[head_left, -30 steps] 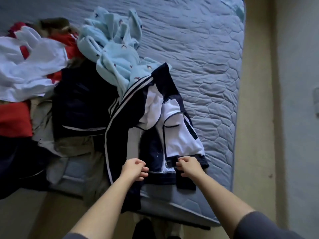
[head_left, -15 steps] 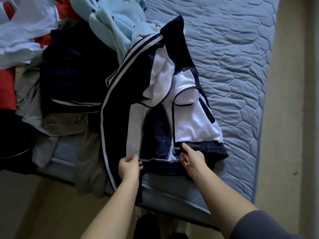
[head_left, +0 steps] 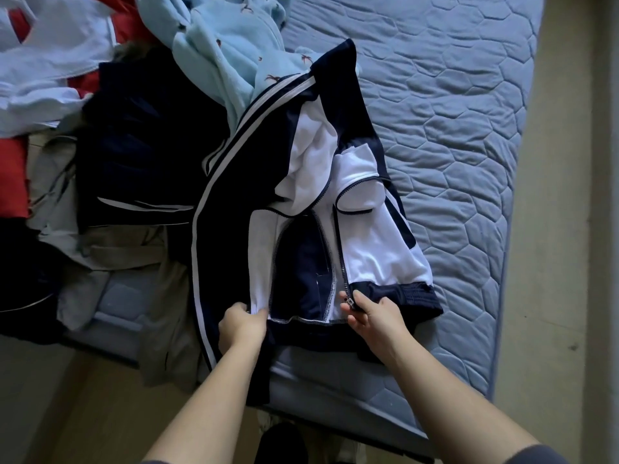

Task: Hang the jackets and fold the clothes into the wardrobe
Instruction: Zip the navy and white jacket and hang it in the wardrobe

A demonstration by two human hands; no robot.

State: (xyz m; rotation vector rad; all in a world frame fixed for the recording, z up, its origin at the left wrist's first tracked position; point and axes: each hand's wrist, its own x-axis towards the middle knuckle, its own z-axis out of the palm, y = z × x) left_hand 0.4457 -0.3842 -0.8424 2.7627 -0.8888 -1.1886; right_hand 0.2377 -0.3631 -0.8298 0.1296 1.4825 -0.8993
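A navy and white track jacket (head_left: 375, 236) lies unzipped on the blue quilted mattress (head_left: 452, 128), its hem toward me. My left hand (head_left: 243, 324) grips the white left front panel at the hem. My right hand (head_left: 371, 314) pinches the zipper end on the right front panel, at the navy waistband. A pile of other clothes lies to the left: a light blue fleece (head_left: 227, 51), a dark navy garment (head_left: 140, 145), a white garment (head_left: 50, 61), red cloth (head_left: 13, 175) and a beige garment (head_left: 134, 262).
The mattress edge runs close in front of me, with beige floor (head_left: 83, 413) below it. A pale wall or floor strip (head_left: 569, 229) borders the mattress on the right. The beige garment hangs over the front edge.
The view has come closer to the jacket. My left hand still holds the left hem; my right hand has shifted onto the zipper end at the waistband.
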